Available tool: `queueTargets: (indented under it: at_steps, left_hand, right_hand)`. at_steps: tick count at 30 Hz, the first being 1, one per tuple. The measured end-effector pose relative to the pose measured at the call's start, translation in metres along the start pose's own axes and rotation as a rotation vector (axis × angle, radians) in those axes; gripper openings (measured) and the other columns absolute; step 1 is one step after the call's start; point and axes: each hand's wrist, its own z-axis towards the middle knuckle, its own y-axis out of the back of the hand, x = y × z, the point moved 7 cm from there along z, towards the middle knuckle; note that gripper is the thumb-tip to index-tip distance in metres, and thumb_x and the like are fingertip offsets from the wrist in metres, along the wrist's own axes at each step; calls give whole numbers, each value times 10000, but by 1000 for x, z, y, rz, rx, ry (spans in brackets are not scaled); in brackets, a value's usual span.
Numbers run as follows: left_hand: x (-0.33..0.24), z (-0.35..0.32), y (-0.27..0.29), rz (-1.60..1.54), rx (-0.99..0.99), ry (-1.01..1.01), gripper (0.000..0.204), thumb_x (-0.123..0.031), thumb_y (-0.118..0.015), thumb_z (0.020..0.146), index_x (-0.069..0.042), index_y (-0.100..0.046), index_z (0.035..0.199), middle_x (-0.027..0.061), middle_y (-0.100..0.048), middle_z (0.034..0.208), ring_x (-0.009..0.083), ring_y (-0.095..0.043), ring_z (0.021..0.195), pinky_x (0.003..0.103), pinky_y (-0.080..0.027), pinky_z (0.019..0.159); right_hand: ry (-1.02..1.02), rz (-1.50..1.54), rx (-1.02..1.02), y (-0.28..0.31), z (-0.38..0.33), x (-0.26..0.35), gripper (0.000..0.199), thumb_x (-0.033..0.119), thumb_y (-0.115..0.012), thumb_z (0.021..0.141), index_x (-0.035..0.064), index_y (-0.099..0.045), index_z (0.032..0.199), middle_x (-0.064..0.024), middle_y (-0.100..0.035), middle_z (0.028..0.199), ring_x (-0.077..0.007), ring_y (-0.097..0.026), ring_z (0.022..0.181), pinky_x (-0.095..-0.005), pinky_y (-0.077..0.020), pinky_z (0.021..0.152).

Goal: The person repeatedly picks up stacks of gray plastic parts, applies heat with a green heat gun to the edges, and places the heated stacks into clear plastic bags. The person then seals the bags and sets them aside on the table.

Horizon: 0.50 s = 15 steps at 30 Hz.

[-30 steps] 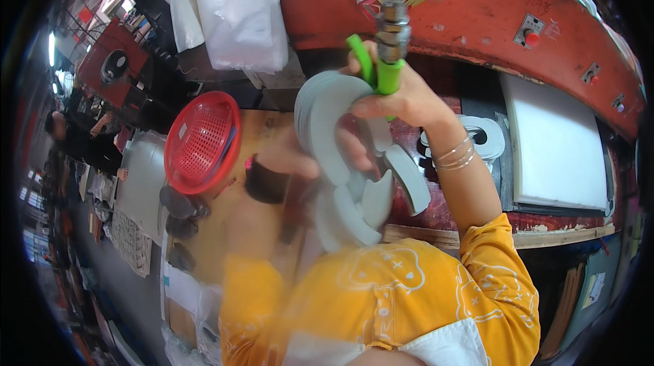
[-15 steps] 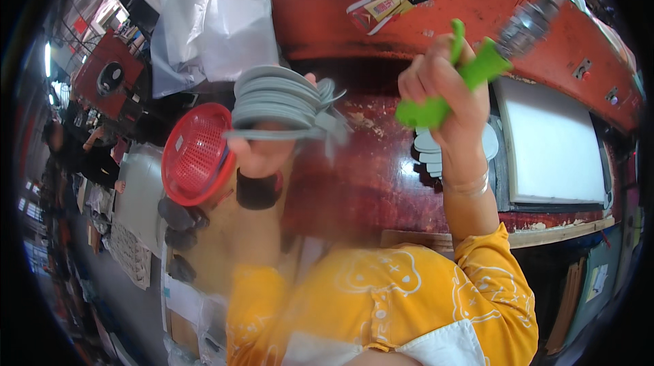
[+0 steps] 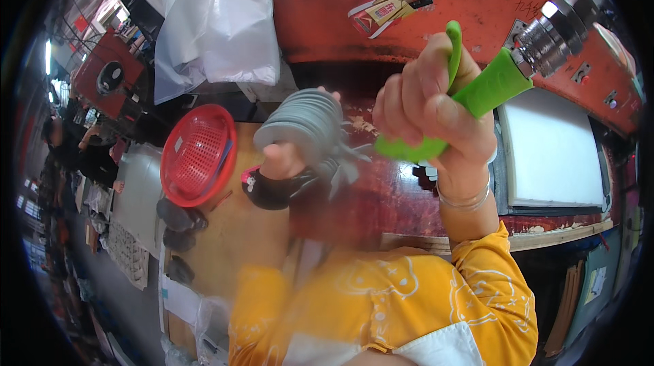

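Note:
My left hand [image 3: 281, 160] is closed round a stack of thin grey oval pieces [image 3: 303, 119], thumb on the near side and fingertips showing at the far side. Thin strips hang off the stack's right side, smeared by motion. In my right hand [image 3: 436, 97], raised and nearer to me, is a bright green air blow gun [image 3: 489, 85], fingers wrapped round it. From its upper right end a metal hose coupling [image 3: 548, 40] leads off. The gun's lower green end points toward the stack, a gap between them; I cannot make out its nozzle.
A red plastic basket [image 3: 197, 155] stands left on a tan board [image 3: 231, 230]. Behind lie clear plastic sheets [image 3: 231, 25] and a red machine front [image 3: 327, 12] with a small packet [image 3: 383, 10]. At right lies a white pad [image 3: 555, 151]; pale pieces [image 3: 426, 171] lie by my right wrist.
My left hand has moved right and toward me with the stack, which is now tilted. The right hand with the blow gun has come closer to the camera.

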Motion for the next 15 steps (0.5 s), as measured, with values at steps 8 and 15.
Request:
queueTargets:
  at_steps: [8,15]
  left_hand:
    - [2,-13,-1,-104,296,148,1218,-656,-736,577,108,-222,1374,256,-478,1282,360,-512,1174,464,-371,1035]
    - [58,-28,-45,-630,821,458,820,-584,-777,620,-13,-486,1132,162,-631,1074,263,-602,1024,371,-394,932]
  right_hand:
    - [-47,-1536,-193,67,4,-25,784,216,-778,697,-71,-378,1308,-232,-525,1207,-311,-506,1147,-382,-411,962]
    - [-234,-779,551,35,-16,-99,996,329,-830,598,8,-321,1391,-170,-380,1395,-264,-355,1297,-367,-282,1067]
